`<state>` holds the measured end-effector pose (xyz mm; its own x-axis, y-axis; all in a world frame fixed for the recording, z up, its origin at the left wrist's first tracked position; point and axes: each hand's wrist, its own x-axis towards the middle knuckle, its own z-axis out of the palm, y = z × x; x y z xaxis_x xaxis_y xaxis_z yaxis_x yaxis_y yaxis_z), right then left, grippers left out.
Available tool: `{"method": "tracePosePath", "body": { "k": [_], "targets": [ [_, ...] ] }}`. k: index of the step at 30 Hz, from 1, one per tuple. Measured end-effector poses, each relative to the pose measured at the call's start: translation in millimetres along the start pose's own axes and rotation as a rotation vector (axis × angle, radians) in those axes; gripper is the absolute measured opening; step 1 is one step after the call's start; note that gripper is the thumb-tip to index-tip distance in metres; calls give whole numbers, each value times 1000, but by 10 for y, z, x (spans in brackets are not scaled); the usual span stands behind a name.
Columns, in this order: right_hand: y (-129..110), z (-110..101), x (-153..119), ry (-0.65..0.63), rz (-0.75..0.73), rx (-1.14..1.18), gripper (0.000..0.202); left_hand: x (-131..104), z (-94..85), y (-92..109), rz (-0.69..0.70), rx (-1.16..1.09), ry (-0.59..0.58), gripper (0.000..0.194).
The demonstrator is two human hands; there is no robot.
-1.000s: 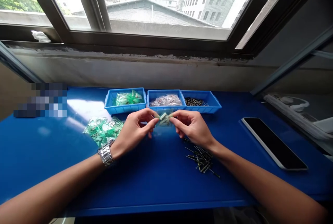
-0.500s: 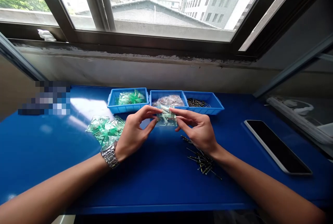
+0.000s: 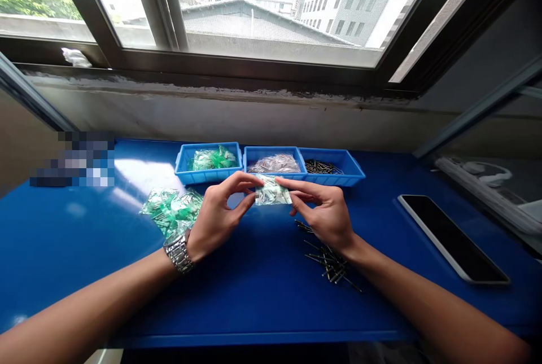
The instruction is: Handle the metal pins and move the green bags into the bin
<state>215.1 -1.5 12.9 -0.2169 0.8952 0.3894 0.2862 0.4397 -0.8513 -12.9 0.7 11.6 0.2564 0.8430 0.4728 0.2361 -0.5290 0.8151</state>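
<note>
Between my two hands, above the blue table, is a small clear greenish plastic bag (image 3: 272,192) with pale pieces inside. My left hand (image 3: 224,206), with a metal watch at the wrist, pinches its left edge between thumb and fingers. At its right edge my right hand (image 3: 324,209) pinches it the same way. Several similar green bags (image 3: 169,209) lie in a pile left of my left hand. Below my right hand is a loose scatter of dark, thin screws or nails (image 3: 332,265); their exact kind is hard to make out.
Along the back stand a blue bin of green bags (image 3: 207,175), a blue bin of clear-wrapped pieces (image 3: 275,163) and a blue bin of dark screws or nails (image 3: 324,167). A phone (image 3: 453,237) lies on the blue table (image 3: 237,307) at right. A window rises behind.
The plastic bag has tilted in my fingers, so its face catches more light and looks flatter. My hands have hardly moved.
</note>
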Motion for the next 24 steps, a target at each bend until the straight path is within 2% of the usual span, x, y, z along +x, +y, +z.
{"method": "tracePosePath", "body": {
  "k": [3,5,10,15,20,24],
  "targets": [
    [-15,9,11,-19,20,39,23,0,-9,20,-54,-24,-32,7],
    [-38,13,22,-53,43,62,16,5,-4,36,-130,-72,-76,14],
    [-74,5,32,-154,168,99,33,10,7,60,-295,-252,-142,30],
    [-53,-9,32,-151,184,115,32,9,0,63,-318,-261,-126,28],
    [-1,5,27,-112,154,139,21,11,9,48,-319,-234,-105,25],
    [16,18,20,-63,139,164,24,7,16,37,-257,-175,-75,20]
  ]
}}
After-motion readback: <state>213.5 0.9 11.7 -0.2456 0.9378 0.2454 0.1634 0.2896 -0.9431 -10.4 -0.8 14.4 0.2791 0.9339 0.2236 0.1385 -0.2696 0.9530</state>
